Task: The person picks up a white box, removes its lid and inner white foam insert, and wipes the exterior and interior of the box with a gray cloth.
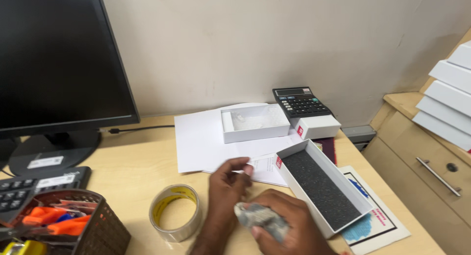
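— Holding what, just left of the open white box (324, 186)?
— Right hand (289, 230) is gripping a crumpled grey wad (260, 218); left hand (228, 184) is hovering loosely curled, empty.
— Handling?
— Seemingly light, soft; pinching anywhere is working.

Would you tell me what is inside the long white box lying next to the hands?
The long white box is open and lined with a dark grey foam pad that fills its floor. Nothing lies on the pad. Whatever sits under the foam is covered, and the right hand hides the box's near corner.
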